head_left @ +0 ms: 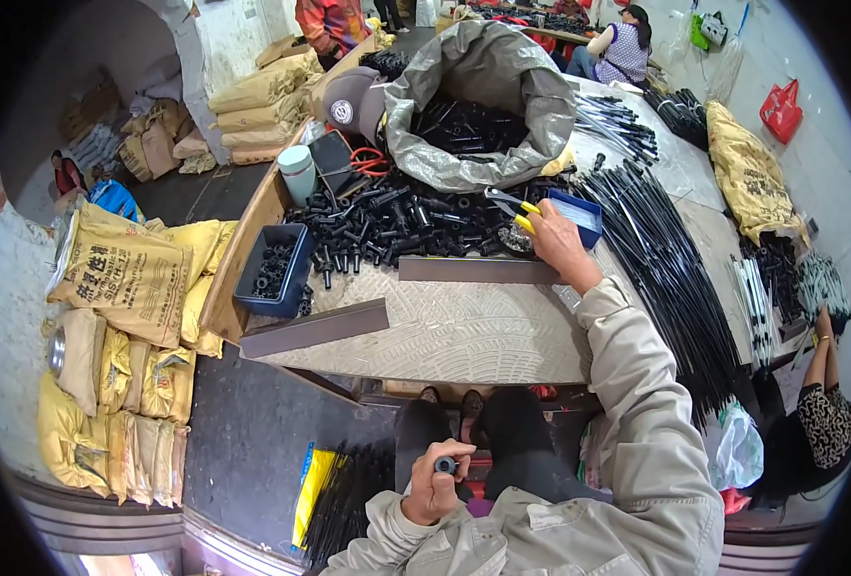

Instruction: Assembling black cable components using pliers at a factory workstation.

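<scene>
One dark tubular part [445,465] shows only its round end, the rest hidden within the curled left hand [431,490]. Fingers bent, the right hand [557,236] grips yellow-handled pliers [528,206], partly covering them; left of it, black plastic fittings [387,213] overlap indistinctly.

Passage over near part of table [483,326]. Beyond, long bar [474,271] and heaped black parts [387,221] block; grey sack [425,163] walls the back. Right hand [557,240], then black rods [658,269], obstruct right; blue bin [264,307], short bar [318,326], left.
</scene>
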The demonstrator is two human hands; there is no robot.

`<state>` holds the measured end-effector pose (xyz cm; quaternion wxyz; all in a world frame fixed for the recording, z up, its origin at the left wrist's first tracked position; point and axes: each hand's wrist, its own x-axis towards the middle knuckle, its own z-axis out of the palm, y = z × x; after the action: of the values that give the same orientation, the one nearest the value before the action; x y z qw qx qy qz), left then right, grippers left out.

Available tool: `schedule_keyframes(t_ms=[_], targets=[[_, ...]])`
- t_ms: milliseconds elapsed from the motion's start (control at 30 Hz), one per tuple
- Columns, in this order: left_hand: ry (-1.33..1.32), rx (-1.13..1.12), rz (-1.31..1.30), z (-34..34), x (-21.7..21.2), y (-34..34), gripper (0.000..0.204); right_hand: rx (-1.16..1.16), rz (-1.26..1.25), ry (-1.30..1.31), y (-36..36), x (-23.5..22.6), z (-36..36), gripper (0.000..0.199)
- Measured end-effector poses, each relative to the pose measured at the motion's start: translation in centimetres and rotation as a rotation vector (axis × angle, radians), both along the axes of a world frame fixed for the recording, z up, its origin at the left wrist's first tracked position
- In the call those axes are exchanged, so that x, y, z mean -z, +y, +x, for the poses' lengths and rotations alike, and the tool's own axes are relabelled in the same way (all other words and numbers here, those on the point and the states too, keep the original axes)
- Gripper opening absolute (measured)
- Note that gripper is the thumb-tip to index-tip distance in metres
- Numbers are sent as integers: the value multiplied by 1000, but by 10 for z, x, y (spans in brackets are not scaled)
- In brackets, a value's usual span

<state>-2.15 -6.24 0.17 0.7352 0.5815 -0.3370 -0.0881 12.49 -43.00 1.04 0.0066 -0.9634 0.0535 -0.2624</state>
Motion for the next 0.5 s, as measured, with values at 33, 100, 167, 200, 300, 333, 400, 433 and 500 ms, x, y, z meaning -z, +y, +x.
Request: schedule_keyframes(t_ms=[33,100,167,200,300,333,400,433,500], targets=[[-4,2,0,0,0,-1,60,7,-2,9,-1,-2,-1,11],[15,1,7,-1,0,-2,61,13,-27,-2,-3,-8,-5,12],[22,1,3,-2,-1,-1,62,11,-45,-5,2,-14,-12,13],[28,2,-6,-2,-2,-1,63,3,-52,-26,4,-17,-17,14],[92,-9,-44,-1,0,3,65,-48,62,-93,34,-40,-46,12],[88,-8,-43,1,-1,3,65,-92,181,-135,50,-45,-62,11],[151,-20,-59,2,-3,0,66,-399,336,-183,76,-42,-100,17],[145,-13,-54,4,-1,-2,67,-483,647,-149,96,-29,-118,20],[137,25,-19,4,-6,-5,67,-621,852,-138,137,-22,-147,28]])
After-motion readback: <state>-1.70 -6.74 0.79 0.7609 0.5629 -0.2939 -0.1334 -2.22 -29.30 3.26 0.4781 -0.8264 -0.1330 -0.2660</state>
